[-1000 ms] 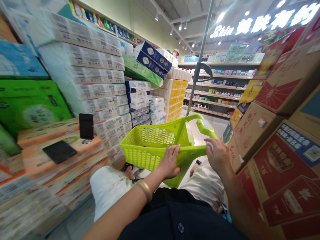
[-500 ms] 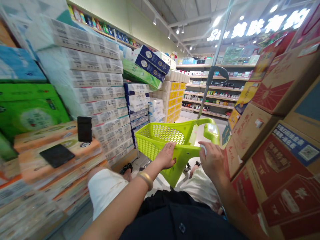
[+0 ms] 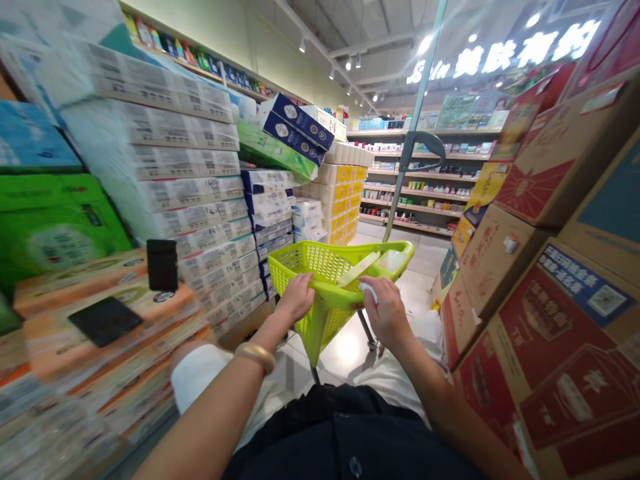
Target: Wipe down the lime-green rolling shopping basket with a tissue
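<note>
A lime-green shopping cart (image 3: 320,313) with perforated basket walls stands between my knees, one corner towards me. My left hand (image 3: 297,298), a gold bangle on its wrist, is closed over the basket's near-left rim. At the near-right rim, my right hand (image 3: 386,312) is closed on a small white cloth or tissue (image 3: 369,291), pressed against the green plastic. Just beyond it lie a pale strip across the basket and a clear-covered panel (image 3: 391,260) on the cart. Most of my right fingertips are hidden by the hand and cloth.
Tissue packs (image 3: 190,193) are stacked at left. A black phone-sized item (image 3: 162,265) and a dark flat tablet-like item (image 3: 105,321) rest on orange packs. Red and brown cartons (image 3: 560,333) rise close on the right. A grey pole (image 3: 400,187) stands behind the cart, before shelves.
The cart has turned, bringing its clear-covered panel round and its corner towards me. Both hands have shifted left with the rim, the right one keeping the white cloth.
</note>
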The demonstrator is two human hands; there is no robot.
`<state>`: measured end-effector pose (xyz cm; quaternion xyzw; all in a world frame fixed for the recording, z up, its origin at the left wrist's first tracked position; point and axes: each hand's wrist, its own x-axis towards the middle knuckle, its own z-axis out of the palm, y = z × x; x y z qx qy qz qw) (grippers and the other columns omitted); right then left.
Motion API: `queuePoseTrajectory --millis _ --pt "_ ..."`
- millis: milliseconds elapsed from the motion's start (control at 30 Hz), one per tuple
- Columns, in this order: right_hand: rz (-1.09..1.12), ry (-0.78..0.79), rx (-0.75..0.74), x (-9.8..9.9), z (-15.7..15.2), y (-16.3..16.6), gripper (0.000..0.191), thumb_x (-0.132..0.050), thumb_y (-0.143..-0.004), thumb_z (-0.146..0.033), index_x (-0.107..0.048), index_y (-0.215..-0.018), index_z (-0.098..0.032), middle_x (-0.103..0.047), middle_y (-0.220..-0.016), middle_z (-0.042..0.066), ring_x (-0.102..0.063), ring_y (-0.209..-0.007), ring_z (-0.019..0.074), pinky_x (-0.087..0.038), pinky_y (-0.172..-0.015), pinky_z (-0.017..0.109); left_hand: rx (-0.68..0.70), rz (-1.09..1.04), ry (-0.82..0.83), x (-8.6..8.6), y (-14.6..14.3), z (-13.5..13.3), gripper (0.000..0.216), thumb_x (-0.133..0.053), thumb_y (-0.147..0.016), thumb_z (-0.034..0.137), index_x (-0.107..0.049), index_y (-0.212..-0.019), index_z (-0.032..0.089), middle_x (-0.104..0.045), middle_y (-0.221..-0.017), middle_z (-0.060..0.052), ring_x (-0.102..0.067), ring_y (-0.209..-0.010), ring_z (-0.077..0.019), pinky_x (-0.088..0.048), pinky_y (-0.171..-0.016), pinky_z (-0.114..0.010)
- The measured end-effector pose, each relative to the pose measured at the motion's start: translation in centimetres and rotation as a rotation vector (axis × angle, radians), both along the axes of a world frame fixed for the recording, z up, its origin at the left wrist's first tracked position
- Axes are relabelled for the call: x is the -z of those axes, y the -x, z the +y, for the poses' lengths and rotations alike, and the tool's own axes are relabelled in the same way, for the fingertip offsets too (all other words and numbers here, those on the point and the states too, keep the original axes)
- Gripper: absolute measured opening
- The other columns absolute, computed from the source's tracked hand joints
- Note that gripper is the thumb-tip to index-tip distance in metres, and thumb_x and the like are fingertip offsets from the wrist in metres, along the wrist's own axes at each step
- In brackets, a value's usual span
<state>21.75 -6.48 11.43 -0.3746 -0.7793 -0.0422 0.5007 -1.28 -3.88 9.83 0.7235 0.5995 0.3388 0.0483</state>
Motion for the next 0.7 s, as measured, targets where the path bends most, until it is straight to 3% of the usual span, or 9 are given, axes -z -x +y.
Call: queuePoseTrajectory --millis 100,200,267,533,700 --pt "0.008 0.007 -0.040 -0.2 -0.5 1.5 0.027 -0.041 -0.093 -0.020 -0.062 -0.109 -0.019 -0.068 -0.103 0.008 -0.059 -0.101 0.0225 -0.039 -0.101 0.043 0.013 -0.058 -0.104 -2.6 -2.4 -2.2 0.049 -0.033 -0.085 0.018 -0.048 -0.131 0.011 -0.054 -0.132 -0.013 -0.047 -0.127 -0.0205 -0.034 -0.113 -0.040" --pt "-0.017 0.000 -0.079 -0.4 -1.2 3.0 0.027 -0.041 -0.092 -0.020 -0.062 -0.108 -0.019 -0.067 -0.101 0.009 -0.058 -0.097 0.0236 -0.043 -0.094 0.042 0.189 -0.179 -0.259 -5.1 -5.6 -4.6 0.042 -0.035 -0.089 0.021 -0.053 -0.127 0.016 -0.060 -0.122 -0.009 -0.054 -0.117 -0.0201 -0.041 -0.107 -0.040" --pt "-0.027 -0.021 -0.092 -0.3 -1.4 3.6 0.026 -0.040 -0.092 -0.021 -0.062 -0.105 -0.017 -0.066 -0.096 0.011 -0.057 -0.093 0.0248 -0.045 -0.090 0.043 0.206 -0.176 -0.271 -5.9 -7.3 -5.9 0.041 -0.035 -0.091 0.022 -0.054 -0.126 0.018 -0.063 -0.117 -0.008 -0.056 -0.113 -0.0206 -0.042 -0.104 -0.041" --pt "0.089 -0.088 -0.205 0.9 -1.3 3.7 0.033 -0.037 -0.094 -0.022 -0.057 -0.120 -0.021 -0.066 -0.107 0.010 -0.058 -0.104 0.0241 -0.043 -0.097 0.045 0.086 -0.007 -0.215 -4.1 -8.2 -6.8 0.047 -0.028 -0.097 0.036 -0.040 -0.140 0.018 -0.061 -0.125 -0.012 -0.057 -0.113 -0.0237 -0.043 -0.099 -0.042" --pt "0.153 -0.070 -0.241 1.1 -0.7 3.3 0.030 -0.036 -0.096 -0.024 -0.055 -0.120 -0.022 -0.064 -0.111 0.009 -0.058 -0.106 0.0220 -0.045 -0.097 0.043 -0.010 0.143 -0.183 -4.5 -8.2 -6.7 0.055 -0.025 -0.098 0.042 -0.033 -0.143 0.011 -0.068 -0.110 -0.014 -0.065 -0.094 -0.0252 -0.047 -0.086 -0.040"
